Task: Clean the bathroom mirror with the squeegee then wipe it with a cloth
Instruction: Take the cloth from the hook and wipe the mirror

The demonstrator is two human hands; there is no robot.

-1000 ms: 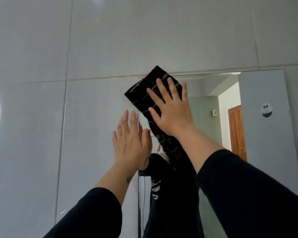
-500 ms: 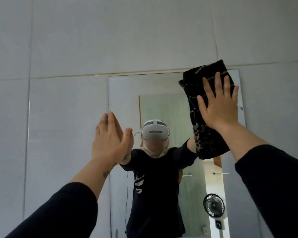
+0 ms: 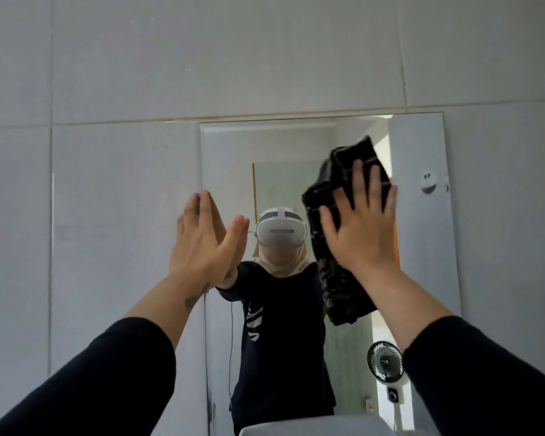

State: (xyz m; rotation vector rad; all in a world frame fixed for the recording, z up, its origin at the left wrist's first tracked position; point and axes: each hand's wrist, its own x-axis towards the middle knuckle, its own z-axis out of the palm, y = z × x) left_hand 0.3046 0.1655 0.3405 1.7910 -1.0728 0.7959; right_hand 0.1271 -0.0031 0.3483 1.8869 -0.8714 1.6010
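Mirror (image 3: 422, 278): on grey tiled wall (image 3: 202, 58), upper edge along a grout line.
Cloth (image 3: 337, 278): black, pale stripes, bunched; against the mirror's upper right area, lower part hanging below the palm.
Right hand (image 3: 361, 228): flat on the cloth, fingers (image 3: 357, 180) spread, pressing it to the glass.
Left hand (image 3: 202, 237): empty, fingers together and straight, at the mirror's left edge; contact with the glass unclear.
Reflection: small black fan (image 3: 385, 361), lower right.
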